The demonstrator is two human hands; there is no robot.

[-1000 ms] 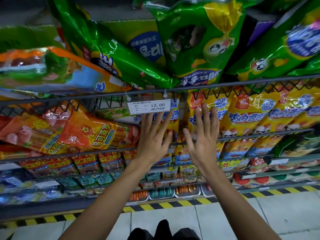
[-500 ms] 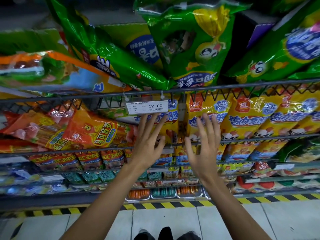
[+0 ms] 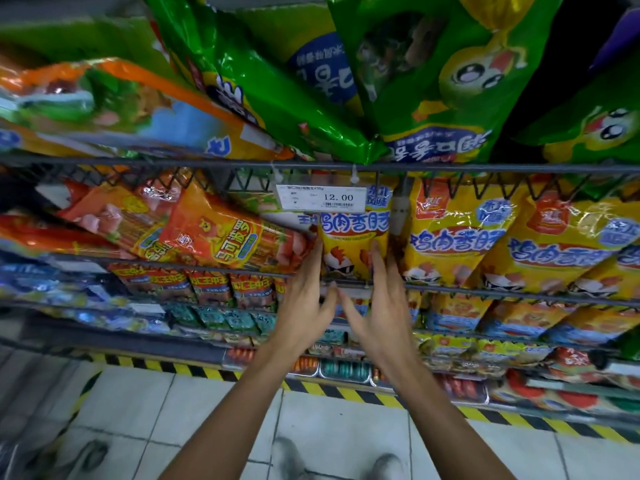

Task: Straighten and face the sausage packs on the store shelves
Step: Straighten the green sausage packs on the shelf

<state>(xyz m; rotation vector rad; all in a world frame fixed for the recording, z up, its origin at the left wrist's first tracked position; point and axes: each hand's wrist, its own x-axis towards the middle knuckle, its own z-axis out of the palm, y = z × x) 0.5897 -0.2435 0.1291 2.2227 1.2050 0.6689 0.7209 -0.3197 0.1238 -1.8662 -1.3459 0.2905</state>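
A yellow sausage pack [image 3: 351, 244] with a cartoon chicken stands upright on the wire shelf, right under the price tag [image 3: 320, 197]. My left hand [image 3: 306, 303] lies with straight fingers against the pack's left edge. My right hand [image 3: 379, 306] lies with straight fingers against its right edge. The two thumbs nearly meet below the pack at the shelf rail. To the left, an orange sausage pack [image 3: 221, 233] lies tilted over its neighbours. More yellow packs [image 3: 453, 237] lean in a row to the right.
Green packs [image 3: 433, 74] hang over the upper wire shelf rail [image 3: 173, 161]. Lower shelves hold small red packs [image 3: 207, 284] and blue-green packs [image 3: 239, 320]. A yellow-black hazard strip [image 3: 194, 368] runs along the base above white floor tiles.
Both hands have slid down and closed in from flat on the shelf front to either side of one yellow pack. The view has come closer to the shelf.
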